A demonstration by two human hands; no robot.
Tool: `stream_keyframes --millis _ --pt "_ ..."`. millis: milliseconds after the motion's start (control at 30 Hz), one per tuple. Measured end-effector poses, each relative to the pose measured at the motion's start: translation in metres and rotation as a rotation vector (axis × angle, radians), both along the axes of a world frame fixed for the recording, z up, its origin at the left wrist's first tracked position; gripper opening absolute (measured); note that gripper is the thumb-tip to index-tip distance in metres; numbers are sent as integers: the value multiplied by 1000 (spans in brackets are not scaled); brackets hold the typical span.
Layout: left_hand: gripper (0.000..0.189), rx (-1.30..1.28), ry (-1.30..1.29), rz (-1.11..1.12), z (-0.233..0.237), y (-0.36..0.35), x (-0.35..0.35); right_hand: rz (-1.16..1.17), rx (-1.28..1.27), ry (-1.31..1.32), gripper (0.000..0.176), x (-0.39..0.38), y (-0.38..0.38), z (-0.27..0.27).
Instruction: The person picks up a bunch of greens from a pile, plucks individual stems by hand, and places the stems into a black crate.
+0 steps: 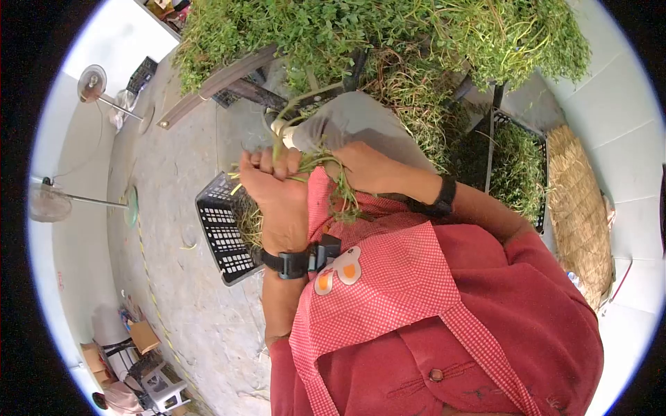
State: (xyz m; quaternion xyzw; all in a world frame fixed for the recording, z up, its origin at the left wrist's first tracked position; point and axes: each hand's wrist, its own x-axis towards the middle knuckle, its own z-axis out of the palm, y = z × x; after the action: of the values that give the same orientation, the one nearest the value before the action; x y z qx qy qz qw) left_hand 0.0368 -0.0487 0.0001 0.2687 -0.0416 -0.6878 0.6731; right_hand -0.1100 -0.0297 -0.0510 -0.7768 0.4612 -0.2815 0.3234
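Observation:
My left hand (272, 187) is closed, its fingers curled round the stalk ends of some leafy green stems (313, 165). My right hand (366, 168) grips the leafy part of the same stems, whose leaves hang down over the apron (378, 277). Both hands are close together above my lap, beside my knee. Just below the left hand stands a black plastic crate (225, 239) with cut stalks (248, 222) in it. A strap is fastened round each wrist. The right fingertips are mostly hidden behind the hand and leaves.
A table (208, 90) heaped with leafy greens (326, 35) stands in front. More greens lie piled under it (423, 104) and in a crate (517, 166) at the right. A rolled straw mat (576, 215) is beside the wall. Two fans (92, 84) stand leftward; a person (121, 401) is at lower left.

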Motion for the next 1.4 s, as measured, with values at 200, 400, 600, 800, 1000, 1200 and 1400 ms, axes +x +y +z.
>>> stream_keyframes --millis 200,400,600,800,1000,1200,1400 --pt "39 -218 59 -223 23 22 -2 -311 164 -5 27 -17 -19 -8" --pt "42 -160 176 -103 7 -2 22 -164 723 -1026 29 -32 -3 12" --pt "39 -97 229 -30 3 -13 29 22 743 -990 28 -39 11 11" --pt "38 -68 193 17 -3 -14 31 150 800 -889 26 -23 23 12" --pt "39 -87 107 1 -9 -12 32 35 816 -839 23 -22 22 12" --pt "41 -19 -34 -30 4 3 5 -288 34 -153 26 -30 -12 -6" --pt "43 -265 184 -71 18 5 26 -681 439 -763 20 -75 -26 6"
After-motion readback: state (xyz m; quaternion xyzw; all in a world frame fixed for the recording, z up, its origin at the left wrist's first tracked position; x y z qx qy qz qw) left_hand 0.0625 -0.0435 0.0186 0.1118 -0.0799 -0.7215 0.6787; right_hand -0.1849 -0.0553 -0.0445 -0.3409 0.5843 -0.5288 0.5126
